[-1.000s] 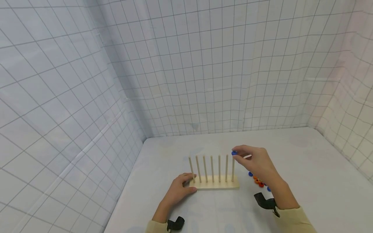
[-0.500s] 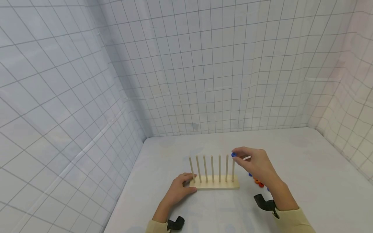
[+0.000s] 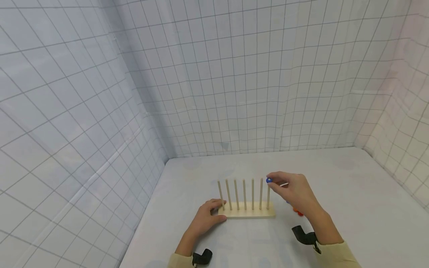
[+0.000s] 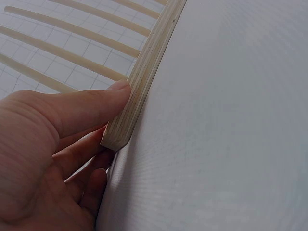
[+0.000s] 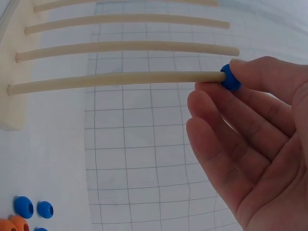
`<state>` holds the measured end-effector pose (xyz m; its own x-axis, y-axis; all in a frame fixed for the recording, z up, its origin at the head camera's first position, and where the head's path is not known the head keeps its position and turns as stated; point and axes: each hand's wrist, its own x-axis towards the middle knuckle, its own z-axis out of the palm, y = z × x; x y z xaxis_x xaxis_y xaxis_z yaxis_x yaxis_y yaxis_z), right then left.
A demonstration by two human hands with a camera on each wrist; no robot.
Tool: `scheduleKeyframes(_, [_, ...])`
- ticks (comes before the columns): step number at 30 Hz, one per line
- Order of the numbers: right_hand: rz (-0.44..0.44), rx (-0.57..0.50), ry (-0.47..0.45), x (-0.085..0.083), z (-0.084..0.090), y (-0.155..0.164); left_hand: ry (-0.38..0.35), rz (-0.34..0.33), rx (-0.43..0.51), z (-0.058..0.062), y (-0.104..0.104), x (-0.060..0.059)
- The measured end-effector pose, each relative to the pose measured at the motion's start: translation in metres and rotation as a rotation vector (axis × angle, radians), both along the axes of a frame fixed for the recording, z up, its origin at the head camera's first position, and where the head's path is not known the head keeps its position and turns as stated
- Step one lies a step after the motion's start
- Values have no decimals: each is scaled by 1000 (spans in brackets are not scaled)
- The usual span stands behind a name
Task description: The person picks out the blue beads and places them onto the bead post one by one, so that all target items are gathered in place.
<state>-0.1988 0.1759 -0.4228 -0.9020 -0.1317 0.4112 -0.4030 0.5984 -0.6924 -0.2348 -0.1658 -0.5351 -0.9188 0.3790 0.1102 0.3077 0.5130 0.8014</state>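
Right hand [image 3: 293,188] has lowered slightly, pinching a blue bead [image 5: 231,78] at the tip of the rightmost wooden peg [image 5: 120,79] (long axis upright, running down from the bead; right hand nearer). Left hand [image 3: 205,219] grips the opposite end of the wooden base [image 3: 248,214].

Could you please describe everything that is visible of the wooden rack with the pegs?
The wooden rack looks pale and unpainted: a long, flat base, its edge layered like plywood, with seven slim round pegs standing in one row. It lies on the white table, pegs up. The left hand grips the base's left end. A blue bead, held by the right hand, meets the rightmost peg's tip; the other six pegs carry no beads.
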Motion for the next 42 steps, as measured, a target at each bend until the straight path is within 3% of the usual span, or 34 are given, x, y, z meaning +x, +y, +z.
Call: scheduleKeyframes(42, [-21,-1,-40,2,-18,-2,6,-4,-5,-2,-1,-1])
